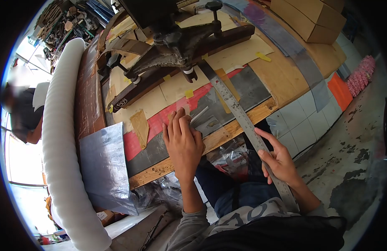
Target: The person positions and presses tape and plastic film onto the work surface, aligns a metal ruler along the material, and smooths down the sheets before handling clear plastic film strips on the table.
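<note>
My right hand (280, 161) grips the lower part of a long steel ruler (239, 112), its forefinger stretched along the edge. The ruler slants across the bench edge, its far end beneath the dark metal press frame (172, 50). My left hand (183, 138) is over the dark grey board (252, 85), fingers bent and close together. Beside its thumb and forefinger a thin whitish strip (199, 115) sticks out; its held end is hidden. A clear plastic piece (211, 125) lies by the thumb. Red strips (170, 115) and yellow tape bits (189, 94) show beyond the fingers.
A white foam roll (61, 146) stands at the left, beside a silvery sheet (103, 161) hanging at the bench edge. Cardboard boxes (308, 19) and a clear plastic strip (302, 62) are at the right. A person (24, 108) is at far left. The bench has a wooden edge (153, 172).
</note>
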`<state>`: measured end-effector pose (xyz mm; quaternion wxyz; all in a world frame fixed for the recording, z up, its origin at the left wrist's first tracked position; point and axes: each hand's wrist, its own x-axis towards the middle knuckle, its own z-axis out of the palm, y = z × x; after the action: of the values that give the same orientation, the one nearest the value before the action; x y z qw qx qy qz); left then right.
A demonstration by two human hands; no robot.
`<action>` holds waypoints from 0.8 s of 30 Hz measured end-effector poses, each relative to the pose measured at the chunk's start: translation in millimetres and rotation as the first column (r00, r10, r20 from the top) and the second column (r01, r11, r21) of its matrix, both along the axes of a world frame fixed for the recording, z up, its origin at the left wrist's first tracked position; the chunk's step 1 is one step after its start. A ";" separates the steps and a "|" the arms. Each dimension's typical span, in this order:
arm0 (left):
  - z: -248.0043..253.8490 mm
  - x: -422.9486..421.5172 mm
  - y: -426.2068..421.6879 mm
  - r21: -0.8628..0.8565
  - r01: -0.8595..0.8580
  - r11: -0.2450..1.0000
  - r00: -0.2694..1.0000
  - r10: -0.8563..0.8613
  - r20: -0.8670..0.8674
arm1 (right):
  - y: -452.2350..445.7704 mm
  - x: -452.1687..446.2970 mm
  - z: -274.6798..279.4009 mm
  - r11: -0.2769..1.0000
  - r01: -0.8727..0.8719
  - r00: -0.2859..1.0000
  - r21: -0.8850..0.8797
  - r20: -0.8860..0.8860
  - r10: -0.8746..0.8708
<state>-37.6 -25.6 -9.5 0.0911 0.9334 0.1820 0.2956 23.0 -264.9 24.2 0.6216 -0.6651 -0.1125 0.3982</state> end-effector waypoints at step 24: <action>0.4 -0.6 -1.1 -0.029 -0.011 1.000 1.000 0.011 -0.023 | 0.2 -0.9 0.6 1.000 -0.004 1.000 -0.019 0.014 0.004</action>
<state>-38.1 -26.7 -9.1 0.1012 0.9342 0.1926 0.2827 22.1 -264.7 24.9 0.6136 -0.6735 -0.1145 0.3959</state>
